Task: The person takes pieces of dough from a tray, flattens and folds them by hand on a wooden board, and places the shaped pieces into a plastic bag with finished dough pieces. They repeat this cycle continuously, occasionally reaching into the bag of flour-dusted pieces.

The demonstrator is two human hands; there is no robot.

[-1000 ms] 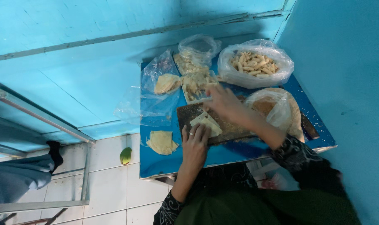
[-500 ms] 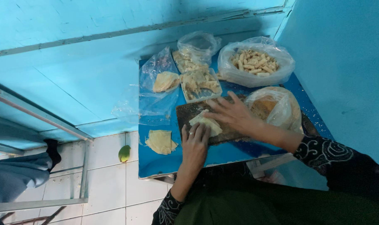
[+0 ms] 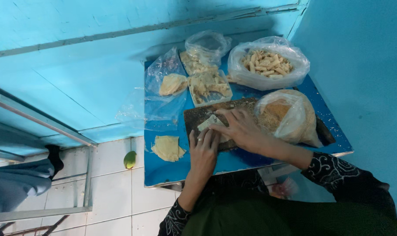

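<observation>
Pale wrapper [image 3: 208,123] on the dark board [image 3: 194,118] is half rolled, both hands [image 3: 203,150] [image 3: 240,130] pressing it; 1 wrapper stack [image 3: 168,147] waits at the table's [image 3: 163,172] front-left corner.

pale wrapper sheet [image 3: 208,123] | flat, partly covered by fingers | on dark cutting board [image 3: 198,116]

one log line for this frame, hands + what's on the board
left hand: on pale wrapper sheet | right hand: pressing same sheet | dark cutting board on blue table | crumb bag beside
</observation>
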